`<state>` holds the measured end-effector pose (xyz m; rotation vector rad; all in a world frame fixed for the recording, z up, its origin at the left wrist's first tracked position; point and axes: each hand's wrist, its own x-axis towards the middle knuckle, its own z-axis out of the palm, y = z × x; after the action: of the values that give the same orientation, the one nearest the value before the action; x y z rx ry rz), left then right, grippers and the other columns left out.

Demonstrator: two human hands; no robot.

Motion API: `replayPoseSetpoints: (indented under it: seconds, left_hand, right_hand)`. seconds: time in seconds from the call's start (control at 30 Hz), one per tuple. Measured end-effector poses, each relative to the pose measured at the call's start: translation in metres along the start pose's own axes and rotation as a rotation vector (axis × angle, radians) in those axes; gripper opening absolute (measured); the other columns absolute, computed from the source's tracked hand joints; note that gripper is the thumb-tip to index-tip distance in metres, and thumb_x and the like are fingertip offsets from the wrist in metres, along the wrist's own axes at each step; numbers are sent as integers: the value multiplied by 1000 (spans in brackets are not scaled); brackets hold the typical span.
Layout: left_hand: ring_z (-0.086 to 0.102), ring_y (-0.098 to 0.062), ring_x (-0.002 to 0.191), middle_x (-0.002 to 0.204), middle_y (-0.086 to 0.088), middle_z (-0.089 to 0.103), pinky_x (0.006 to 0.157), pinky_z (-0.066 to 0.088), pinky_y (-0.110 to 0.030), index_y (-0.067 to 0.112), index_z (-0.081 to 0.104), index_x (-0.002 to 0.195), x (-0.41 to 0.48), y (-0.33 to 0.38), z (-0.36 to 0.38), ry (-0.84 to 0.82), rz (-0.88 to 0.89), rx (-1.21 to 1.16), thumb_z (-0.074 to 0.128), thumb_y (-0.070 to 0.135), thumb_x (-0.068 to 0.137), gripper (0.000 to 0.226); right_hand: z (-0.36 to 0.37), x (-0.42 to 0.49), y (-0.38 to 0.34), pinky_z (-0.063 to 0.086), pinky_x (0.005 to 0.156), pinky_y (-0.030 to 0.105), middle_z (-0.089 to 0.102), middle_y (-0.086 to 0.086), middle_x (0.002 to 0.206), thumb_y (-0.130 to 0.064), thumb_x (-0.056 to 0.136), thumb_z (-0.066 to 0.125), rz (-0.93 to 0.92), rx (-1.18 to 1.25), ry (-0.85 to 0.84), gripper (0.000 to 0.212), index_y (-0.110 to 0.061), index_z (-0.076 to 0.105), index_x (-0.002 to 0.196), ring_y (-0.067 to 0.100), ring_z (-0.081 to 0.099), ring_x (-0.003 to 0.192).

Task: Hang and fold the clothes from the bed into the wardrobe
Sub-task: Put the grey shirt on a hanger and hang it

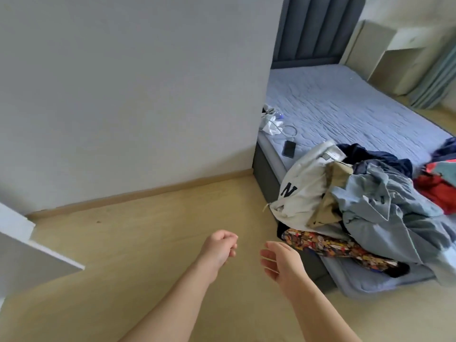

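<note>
A heap of clothes lies on the near corner of the bed [345, 99]: a white hoodie [303, 183] with a dark letter, a khaki piece [328, 206], a pale blue shirt [385, 208], a dark navy garment [375, 154], a red one [434, 186] and a bright patterned one [328, 248] hanging over the edge. Both my hands hover over the floor to the left of the heap, holding nothing. My left hand [219, 248] has loosely curled fingers. My right hand [281, 260] is relaxed with fingers extended, close to the patterned garment but apart from it.
A black phone [289, 149], a white cable [288, 130] and a crumpled white item [270, 120] lie on the mattress by the grey wall [135, 95]. A white panel edge [39, 255] juts in at the left. Pale wood floor [148, 243] stretches between wall and bed.
</note>
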<state>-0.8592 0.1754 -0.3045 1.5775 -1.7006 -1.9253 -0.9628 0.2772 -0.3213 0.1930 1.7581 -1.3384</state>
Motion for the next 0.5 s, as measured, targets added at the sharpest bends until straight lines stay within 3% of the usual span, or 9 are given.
replayPoseSetpoints:
  seconds: [0.23,0.5]
  left_hand:
    - [53,-8,61,74,4,57,56,38,-21,21,58,83,36,52,117,-129,-5,76,48,16,93,15]
    - [53,-10,64,77,3,58,56,38,-21,21,58,83,103,106,194,-223,3,233,46,16,94,17]
  right_hand:
    - [-104,53,-42,36,52,21,59,4,65,-12,89,55,34,140,122,12,-15,61,79,14,49,49]
    - [-153,109,-74,32,53,22,59,5,63,-10,92,53,99,305,186,13,-12,59,80,17,46,50]
